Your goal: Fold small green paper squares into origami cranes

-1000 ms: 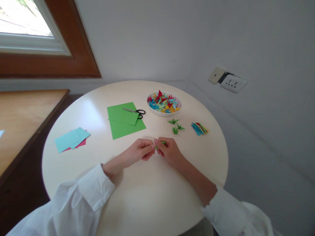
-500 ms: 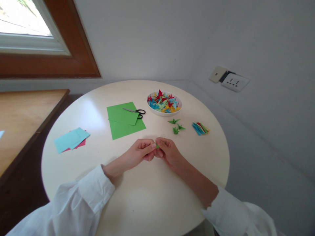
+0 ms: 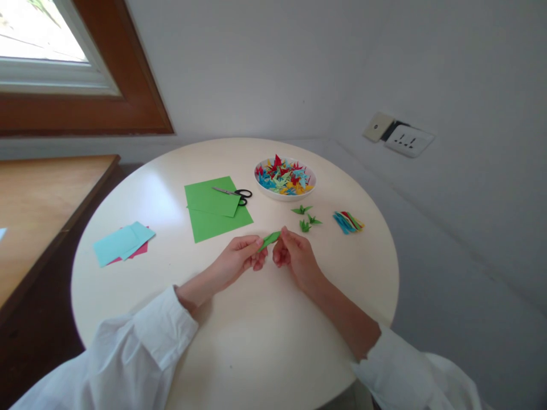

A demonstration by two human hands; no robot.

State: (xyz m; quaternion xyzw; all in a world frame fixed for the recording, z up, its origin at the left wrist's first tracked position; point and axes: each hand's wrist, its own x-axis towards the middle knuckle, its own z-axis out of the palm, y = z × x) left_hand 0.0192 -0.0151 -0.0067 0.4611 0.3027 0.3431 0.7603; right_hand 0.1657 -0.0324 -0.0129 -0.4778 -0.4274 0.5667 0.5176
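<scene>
The folded green paper point(image 3: 269, 240) is up between the two hands, over the near part of the round white table point(image 3: 239, 353). It is long and thin, with slanted ends and neat, sharp folds. Its long way runs slantwise, from the left hand point(image 3: 241, 256) up and away to the right hand point(image 3: 299, 259). The left thumb and fingers pinch the near end. The right thumb and finger pinch the far tip, so both hands are equally close.

Past the right hand sit three spiky green paper birds point(image 3: 304, 226). Behind them is a smooth, round white bowl point(image 3: 282, 197) full of bright, pointy paper shapes point(image 3: 280, 171). Flat green sheets point(image 3: 205, 228) lie beyond the left hand, with shiny scissors point(image 3: 243, 193) on top.
</scene>
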